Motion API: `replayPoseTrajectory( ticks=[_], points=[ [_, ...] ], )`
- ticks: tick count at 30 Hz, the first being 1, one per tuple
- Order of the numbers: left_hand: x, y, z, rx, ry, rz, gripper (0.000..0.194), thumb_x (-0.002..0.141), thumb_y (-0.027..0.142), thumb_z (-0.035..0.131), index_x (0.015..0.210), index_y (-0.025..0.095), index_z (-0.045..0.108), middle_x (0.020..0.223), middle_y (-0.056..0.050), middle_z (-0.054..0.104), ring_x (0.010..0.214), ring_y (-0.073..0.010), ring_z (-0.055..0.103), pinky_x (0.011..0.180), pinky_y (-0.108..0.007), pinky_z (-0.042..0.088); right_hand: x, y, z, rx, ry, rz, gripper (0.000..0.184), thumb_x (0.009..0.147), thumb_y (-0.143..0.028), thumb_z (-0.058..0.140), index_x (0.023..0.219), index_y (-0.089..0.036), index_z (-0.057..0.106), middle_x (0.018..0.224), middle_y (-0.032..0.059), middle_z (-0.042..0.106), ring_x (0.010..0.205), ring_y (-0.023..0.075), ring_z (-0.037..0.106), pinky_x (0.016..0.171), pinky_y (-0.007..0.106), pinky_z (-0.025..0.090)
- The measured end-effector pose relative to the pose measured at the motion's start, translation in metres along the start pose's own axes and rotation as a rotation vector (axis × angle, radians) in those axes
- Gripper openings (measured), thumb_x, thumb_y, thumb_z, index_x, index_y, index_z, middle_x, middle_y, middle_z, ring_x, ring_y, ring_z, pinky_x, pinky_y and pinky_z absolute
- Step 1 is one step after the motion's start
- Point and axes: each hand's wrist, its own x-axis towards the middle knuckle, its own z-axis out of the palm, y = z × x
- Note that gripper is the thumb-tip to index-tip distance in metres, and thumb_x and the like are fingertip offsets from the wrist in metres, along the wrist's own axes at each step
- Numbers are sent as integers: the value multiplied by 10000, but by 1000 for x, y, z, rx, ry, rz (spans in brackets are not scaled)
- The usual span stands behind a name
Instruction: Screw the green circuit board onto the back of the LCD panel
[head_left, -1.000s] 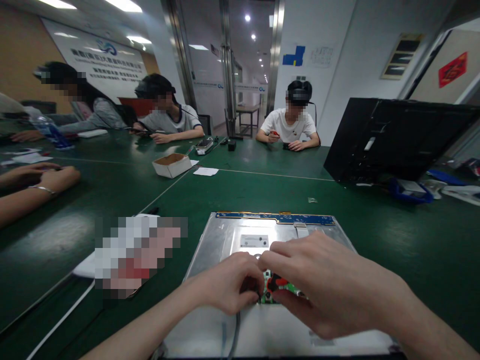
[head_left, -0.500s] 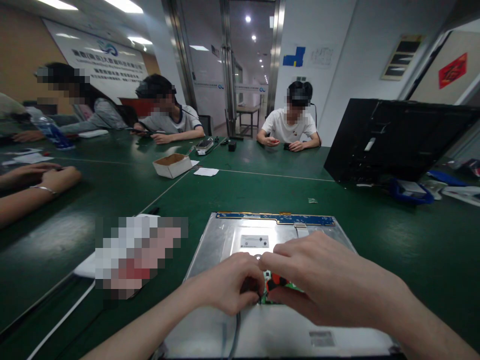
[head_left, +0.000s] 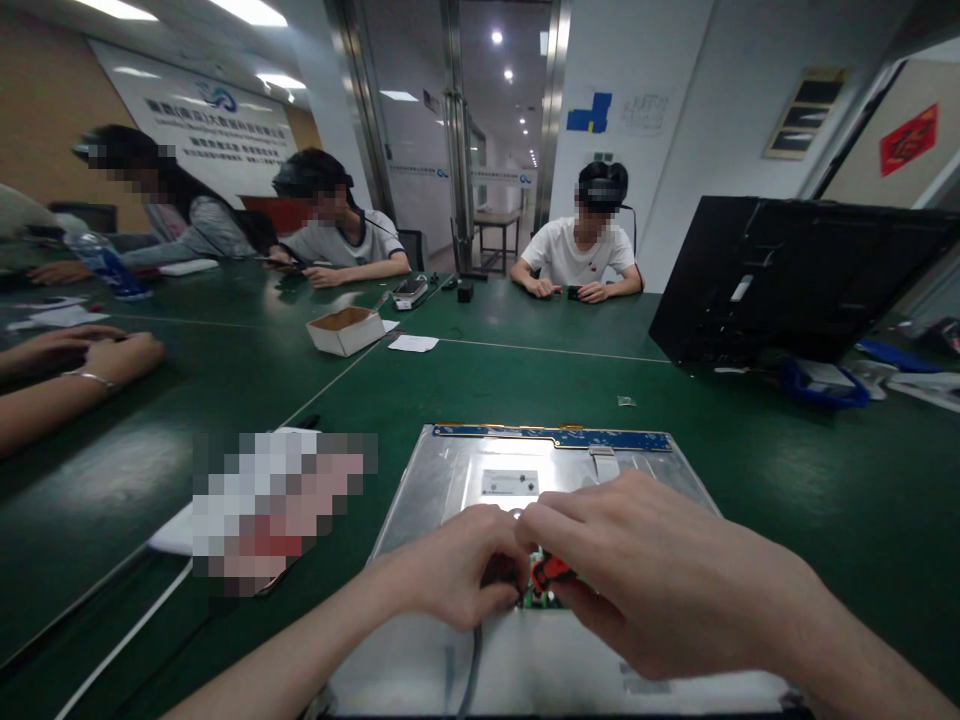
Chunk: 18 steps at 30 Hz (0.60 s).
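A flat metal-backed display panel (head_left: 420, 650) lies on the table before me, with a blue circuit strip (head_left: 510, 433) along its far edge. At its middle, partly under my fingers, sits a green circuit board (head_left: 551, 602). My right hand (head_left: 637, 570) is closed round a red-and-black screwdriver (head_left: 550, 572) over this board; its tip is hidden. Beside it, my left hand (head_left: 469, 565) has its fingers curled in a pinch where a grey cable (head_left: 474, 665) runs up to the board. The fingers cover the cable's end. Both hands' fingertips nearly meet.
A blurred-out flat item (head_left: 262, 520) and a white cable (head_left: 124, 640) lie left of the panel. Farther off stand an open white box (head_left: 345, 335), a paper slip (head_left: 413, 343) and a large black monitor (head_left: 795, 280). Another person's hands (head_left: 112, 355) rest at left; others sit around the table.
The red-and-black screwdriver has turned in my right hand, which has shifted slightly. My left hand stays in place. Across the table, a person's hand has lowered to the tabletop.
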Motion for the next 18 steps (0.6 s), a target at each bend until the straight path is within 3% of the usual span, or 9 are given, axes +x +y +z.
replayPoseTrajectory(
  ticks=[7, 11, 15, 18],
  points=[
    [2, -2, 2, 11, 15, 44, 106, 748, 125, 612, 838, 157, 656, 727, -15, 638, 661, -167, 574, 639, -264, 469, 1, 1, -3, 14, -33, 51, 114, 906, -331, 571, 950, -243, 514, 803, -37, 654, 635, 134, 553, 505, 275, 228],
    [1, -2, 2, 3, 11, 20, 130, 766, 142, 627, 890, 165, 656, 800, -30, 663, 698, -173, 589, 642, -263, 477, 1, -1, -3, -8, -18, 60, 15, 919, -233, 494, 930, -231, 504, 770, -34, 637, 589, 125, 513, 500, 277, 226],
    [-1, -3, 2, 22, 13, -5, 115, 770, 162, 644, 884, 164, 658, 810, -38, 667, 727, -186, 594, 661, -270, 484, 0, -2, -3, 16, -7, 26, 185, 814, -227, 588, 958, -213, 473, 840, -15, 625, 613, 130, 498, 491, 269, 244],
    [-1, -3, 3, -3, -4, -2, 118, 764, 137, 626, 875, 156, 661, 770, -29, 658, 679, -172, 583, 631, -263, 473, 0, -1, -2, 30, -23, 30, 195, 860, -322, 598, 976, -222, 479, 856, -18, 640, 637, 139, 532, 497, 271, 241]
  ],
)
